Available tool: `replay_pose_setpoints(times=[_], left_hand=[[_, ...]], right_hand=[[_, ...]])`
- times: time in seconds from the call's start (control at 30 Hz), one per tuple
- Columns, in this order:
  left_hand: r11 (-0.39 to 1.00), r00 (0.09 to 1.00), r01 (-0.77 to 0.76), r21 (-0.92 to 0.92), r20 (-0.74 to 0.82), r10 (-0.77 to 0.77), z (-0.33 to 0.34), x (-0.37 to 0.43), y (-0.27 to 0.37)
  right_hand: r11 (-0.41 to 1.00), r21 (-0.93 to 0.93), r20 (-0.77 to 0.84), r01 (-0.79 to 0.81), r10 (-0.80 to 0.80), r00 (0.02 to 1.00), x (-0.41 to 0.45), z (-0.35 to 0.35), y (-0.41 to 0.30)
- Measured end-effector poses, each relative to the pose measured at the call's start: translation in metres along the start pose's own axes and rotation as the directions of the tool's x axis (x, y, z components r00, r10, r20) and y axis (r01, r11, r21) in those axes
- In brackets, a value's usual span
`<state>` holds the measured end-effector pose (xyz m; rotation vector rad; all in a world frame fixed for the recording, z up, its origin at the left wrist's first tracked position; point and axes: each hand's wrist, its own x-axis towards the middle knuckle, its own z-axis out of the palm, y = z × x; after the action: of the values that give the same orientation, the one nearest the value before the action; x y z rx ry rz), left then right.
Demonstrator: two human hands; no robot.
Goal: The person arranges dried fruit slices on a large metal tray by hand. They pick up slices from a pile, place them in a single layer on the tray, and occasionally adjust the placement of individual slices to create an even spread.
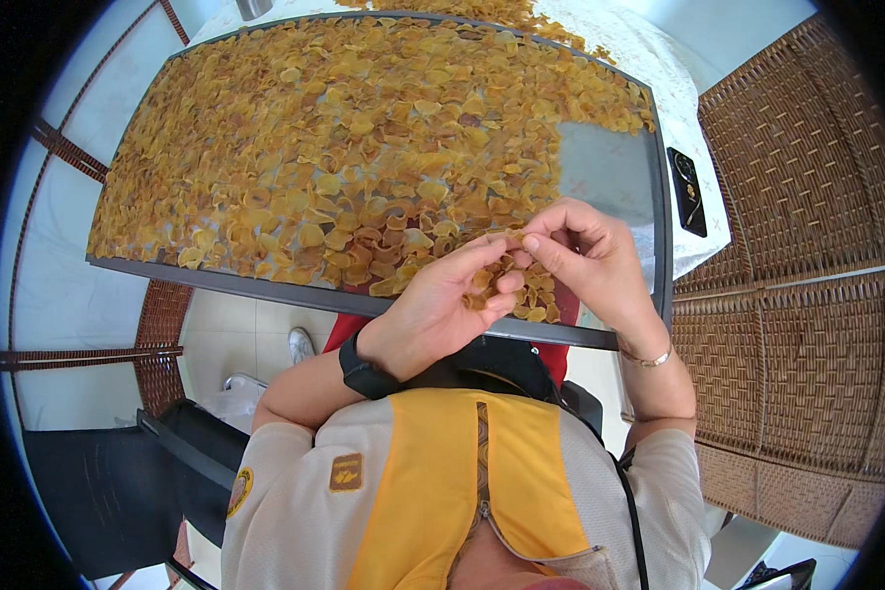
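My left hand (461, 284), with a black watch on its wrist, is over the near right part of a dark-framed mesh tray (605, 158). Its thumb and forefinger meet my right hand (586, 254) at a small dried yellow-brown slice (515, 236), and both hands pinch it. More slices show by the curled fingers of my left hand; whether they lie in the palm or on the tray below is hard to tell. Thin curled dried slices (324, 162) cover most of the mesh. At the right end, a patch of mesh lies bare.
More dried slices (479, 9) lie on the white-covered table (678, 81) beyond the tray. A black dish (687, 192) with a few small pieces sits right of the frame. Woven wicker screens (804, 147) stand close on the right. A black chair (192, 457) is at lower left.
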<state>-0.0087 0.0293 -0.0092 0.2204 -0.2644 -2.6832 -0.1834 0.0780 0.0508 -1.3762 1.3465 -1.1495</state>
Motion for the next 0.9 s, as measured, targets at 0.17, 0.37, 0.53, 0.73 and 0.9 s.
replay_pose_setpoints(times=[0.17,0.37,0.53,0.73,0.9], left_hand=[[0.997,1.000,-0.007,0.074,-0.003,0.007,0.006,0.001,-0.001],[0.997,1.000,0.011,0.080,-0.027,-0.009,0.002,0.008,-0.005],[0.995,0.998,-0.003,0.095,-0.063,0.009,0.008,0.009,-0.005],[0.980,0.985,-0.096,0.173,-0.128,0.119,0.011,0.008,-0.008],[0.986,0.984,-0.093,0.138,-0.141,0.113,0.012,0.011,-0.014]], right_hand=[[1.000,0.021,-0.025,-0.022,0.023,0.999,0.000,-0.010,0.013],[0.999,0.036,-0.050,-0.014,0.015,0.999,-0.005,-0.004,0.011],[0.984,-0.148,-0.180,0.100,-0.126,0.976,-0.012,-0.002,0.021],[0.861,-0.452,-0.183,0.235,-0.347,0.920,-0.028,0.002,0.003],[0.513,-0.753,-0.073,0.413,-0.689,0.721,-0.021,0.004,0.016]])
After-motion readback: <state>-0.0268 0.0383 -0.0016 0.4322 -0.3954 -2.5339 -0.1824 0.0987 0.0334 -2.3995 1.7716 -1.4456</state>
